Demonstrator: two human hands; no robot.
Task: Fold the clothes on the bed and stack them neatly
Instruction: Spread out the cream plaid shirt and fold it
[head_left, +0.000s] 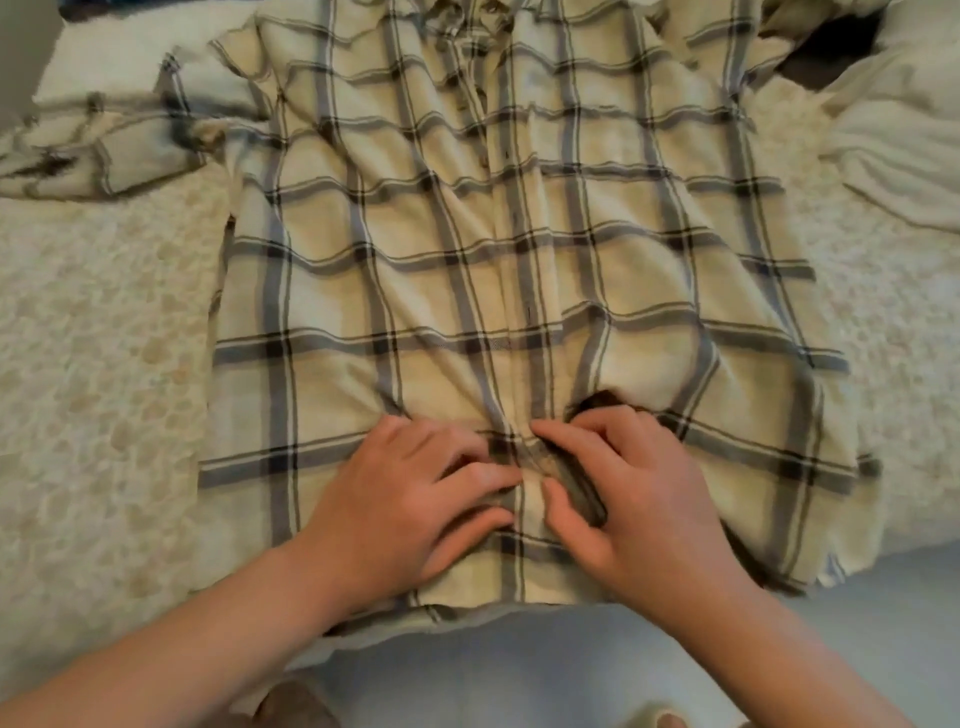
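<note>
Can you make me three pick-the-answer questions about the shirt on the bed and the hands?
1. Where on the plaid shirt are both hands?
A. at the collar
B. near the bottom hem, at the button strip
C. on the sleeve

2. What colour is the shirt mostly?
A. cream with grey and black lines
B. bright red
C. plain blue

3. How does the shirt lie?
A. folded into a small square
B. rolled into a ball
C. spread out flat, front up

Answers: 1 B, the left hand and right hand pinch the cloth there. 2 A, the checks show it. 3 C, its whole front and one sleeve lie open on the bed.
</note>
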